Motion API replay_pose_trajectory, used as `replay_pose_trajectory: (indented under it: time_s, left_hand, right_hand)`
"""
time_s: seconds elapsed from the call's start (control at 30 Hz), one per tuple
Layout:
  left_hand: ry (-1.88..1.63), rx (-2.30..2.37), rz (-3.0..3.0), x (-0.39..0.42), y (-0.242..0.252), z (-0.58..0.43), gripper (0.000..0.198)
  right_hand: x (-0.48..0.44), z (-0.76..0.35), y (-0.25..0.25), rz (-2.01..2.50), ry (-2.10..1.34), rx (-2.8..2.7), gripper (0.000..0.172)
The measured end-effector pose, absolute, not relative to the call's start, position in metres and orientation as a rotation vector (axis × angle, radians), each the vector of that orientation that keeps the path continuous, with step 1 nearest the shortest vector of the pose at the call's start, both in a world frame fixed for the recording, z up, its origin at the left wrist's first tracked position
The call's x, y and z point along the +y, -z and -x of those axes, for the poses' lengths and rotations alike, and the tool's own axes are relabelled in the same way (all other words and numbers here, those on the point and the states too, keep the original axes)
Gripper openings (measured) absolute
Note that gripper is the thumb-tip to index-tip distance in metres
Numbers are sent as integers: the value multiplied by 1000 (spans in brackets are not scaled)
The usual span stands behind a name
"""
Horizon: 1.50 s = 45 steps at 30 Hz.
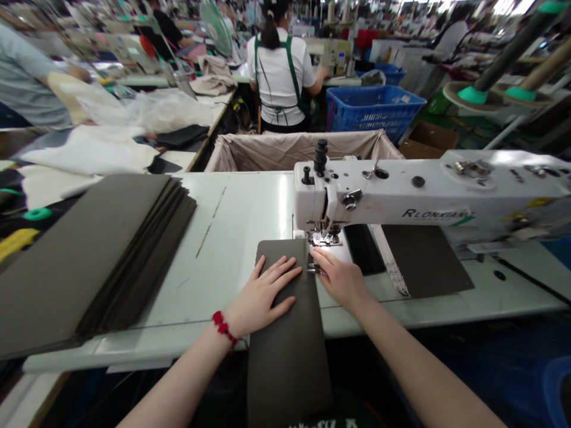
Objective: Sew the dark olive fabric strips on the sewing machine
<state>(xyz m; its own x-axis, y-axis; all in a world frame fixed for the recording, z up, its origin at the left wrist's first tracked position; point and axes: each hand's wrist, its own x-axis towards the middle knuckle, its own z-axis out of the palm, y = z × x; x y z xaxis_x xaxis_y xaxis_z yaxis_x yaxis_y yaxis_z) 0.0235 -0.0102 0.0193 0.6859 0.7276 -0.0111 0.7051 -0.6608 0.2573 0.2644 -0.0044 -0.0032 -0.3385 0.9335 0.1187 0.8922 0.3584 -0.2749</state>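
Note:
A long dark grey-brown panel (289,368) of sheet material lies on the sewing table and hangs over its front edge. My left hand (263,297) rests flat on it, fingers spread. Close to the panel's right edge, my right hand (341,279) has its fingers together just in front of the presser foot (326,239). Its fingertips are beside a small metal guide (316,269); what they pinch, if anything, is hidden. The white sewing machine (379,190) stands over the panel's far right corner, its lamp lighting the needle area.
Similar panels form a tall stack (102,249) at the left. More panels (428,261) lie under the machine arm. Behind the table (241,208) are a cloth-lined bin (263,151) and a blue basket (372,107). A co-worker (279,77) sits ahead, back turned; thread cones stand upper right.

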Motion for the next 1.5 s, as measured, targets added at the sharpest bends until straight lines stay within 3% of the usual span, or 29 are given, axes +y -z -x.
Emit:
replay_pose_trajectory:
  time_s: [1.5]
  left_hand:
    - [-332, 1235, -2519, -3, -14, -26, 49]
  right_hand:
    - [-4, -264, 3, 1642, -249, -2383, 46]
